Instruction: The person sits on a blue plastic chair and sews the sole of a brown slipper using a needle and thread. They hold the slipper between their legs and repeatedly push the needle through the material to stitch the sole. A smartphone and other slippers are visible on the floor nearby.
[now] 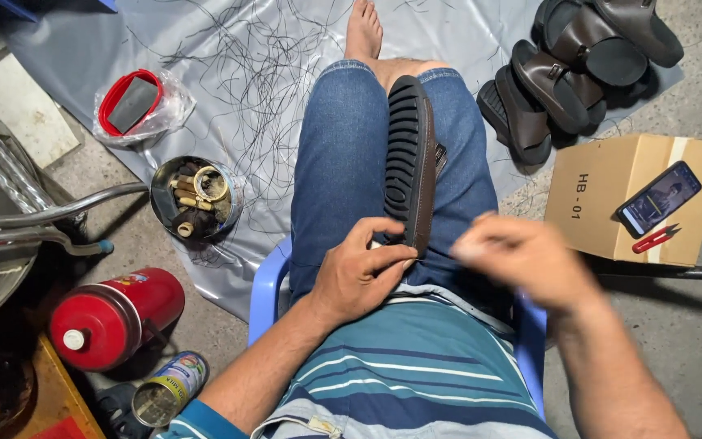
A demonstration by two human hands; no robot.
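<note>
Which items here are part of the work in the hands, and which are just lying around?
In use:
- sandal, on edge on the lap
- left hand, gripping the sandal's near end
- right hand, blurred, beside it

Lying about:
- pile of sandals
- cardboard box with phone and red clippers
- tin of spools
- red flask
- loose threads

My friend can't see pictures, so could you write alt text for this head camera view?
A seated person's left hand steadies a black-soled sandal edge-up between denim-clad knees, while the right hand blurs beside it. More sandals, a cardboard box bearing a phone, and loose black threads lie around.
</note>
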